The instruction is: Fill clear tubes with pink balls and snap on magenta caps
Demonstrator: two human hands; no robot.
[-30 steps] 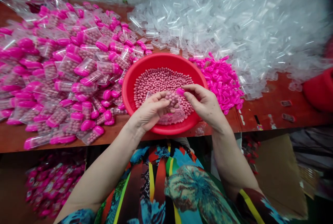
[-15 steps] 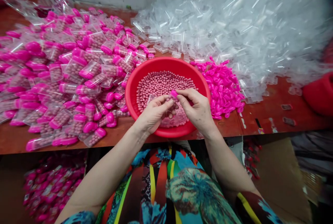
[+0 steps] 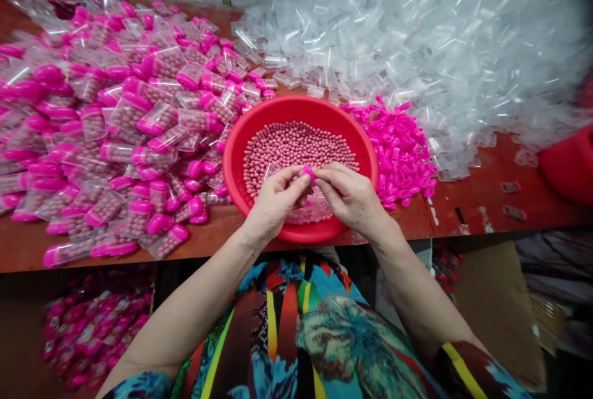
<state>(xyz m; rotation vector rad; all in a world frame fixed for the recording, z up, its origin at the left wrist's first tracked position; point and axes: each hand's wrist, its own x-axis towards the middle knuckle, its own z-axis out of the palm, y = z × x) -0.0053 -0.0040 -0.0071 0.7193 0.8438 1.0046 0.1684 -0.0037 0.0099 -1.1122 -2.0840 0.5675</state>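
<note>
Left hand (image 3: 277,202): fingers pinch a glossy hot-pink plastic cap (image 3: 307,171) above the round red plastic basin (image 3: 303,236). Right hand (image 3: 351,199): thumb and fingertips pinch its right side. Basin probably sits directly beneath so dropped small round dull-pink beads (image 3: 296,141) land inside.

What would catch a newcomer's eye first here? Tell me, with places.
Probably the red basin of pink beads at the center, with the left hand and right hand at a pink cap over it. Left of it spreads a heap of pink-capped, bead-filled containers; behind and to the right, a pile of clear containers.
</note>
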